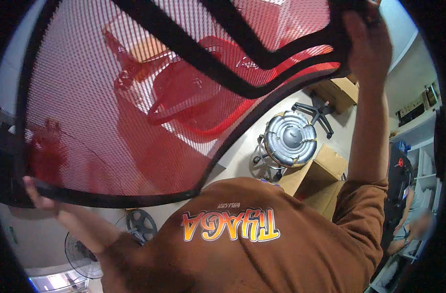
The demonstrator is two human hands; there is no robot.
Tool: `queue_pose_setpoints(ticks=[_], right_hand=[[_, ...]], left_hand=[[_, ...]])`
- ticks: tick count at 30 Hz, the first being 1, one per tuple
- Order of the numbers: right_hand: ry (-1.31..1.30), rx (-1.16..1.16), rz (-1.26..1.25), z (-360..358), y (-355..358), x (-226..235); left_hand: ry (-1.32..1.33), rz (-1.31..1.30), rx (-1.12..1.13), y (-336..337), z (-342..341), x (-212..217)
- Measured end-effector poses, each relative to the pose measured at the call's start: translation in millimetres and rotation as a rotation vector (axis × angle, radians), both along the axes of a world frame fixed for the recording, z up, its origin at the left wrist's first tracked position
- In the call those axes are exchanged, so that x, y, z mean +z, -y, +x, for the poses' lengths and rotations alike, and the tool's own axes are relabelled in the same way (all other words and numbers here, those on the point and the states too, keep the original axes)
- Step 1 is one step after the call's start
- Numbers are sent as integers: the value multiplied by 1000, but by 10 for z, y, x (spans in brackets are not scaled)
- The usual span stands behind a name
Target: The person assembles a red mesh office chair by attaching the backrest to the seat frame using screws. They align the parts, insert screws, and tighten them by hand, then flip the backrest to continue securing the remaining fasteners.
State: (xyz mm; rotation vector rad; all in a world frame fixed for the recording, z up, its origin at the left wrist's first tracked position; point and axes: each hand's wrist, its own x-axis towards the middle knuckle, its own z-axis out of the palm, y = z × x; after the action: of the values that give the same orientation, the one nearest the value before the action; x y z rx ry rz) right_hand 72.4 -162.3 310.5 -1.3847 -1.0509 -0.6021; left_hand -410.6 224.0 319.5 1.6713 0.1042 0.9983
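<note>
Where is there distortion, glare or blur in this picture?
Head view: white shelves look warped near the right rim; head view: bright glints on the silver round seat; head view: the mesh panel veils red things behind it; head view: another person's head is blurred.

Being blocked at upper left by the mesh panel (149,97); finding room between panel and right forearm (372,132), above wheeled stool (291,138) and cardboard box (330,163).

Glare streaks the silver stool (292,137) amid even, moderate indoor light. Left of it, detail behind the mesh panel (86,122) looks hazy, possibly blurred; right of it, shelves (426,163) curve toward the dark fisheye rim.
</note>
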Motion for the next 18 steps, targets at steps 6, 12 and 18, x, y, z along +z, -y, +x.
queue_pose_setpoints(ticks=[6,12,18], right_hand=[[305,-91,-122,-886,-626,-202],[514,73,-46,-1434,-1067,178],[846,107,-497,-2101,-1457,562]], left_hand=[[235,-167,329,-78,-736,-1434],[-76,-31,359,93,-1415,-900],[-342,19,516,204,-845,-1341]])
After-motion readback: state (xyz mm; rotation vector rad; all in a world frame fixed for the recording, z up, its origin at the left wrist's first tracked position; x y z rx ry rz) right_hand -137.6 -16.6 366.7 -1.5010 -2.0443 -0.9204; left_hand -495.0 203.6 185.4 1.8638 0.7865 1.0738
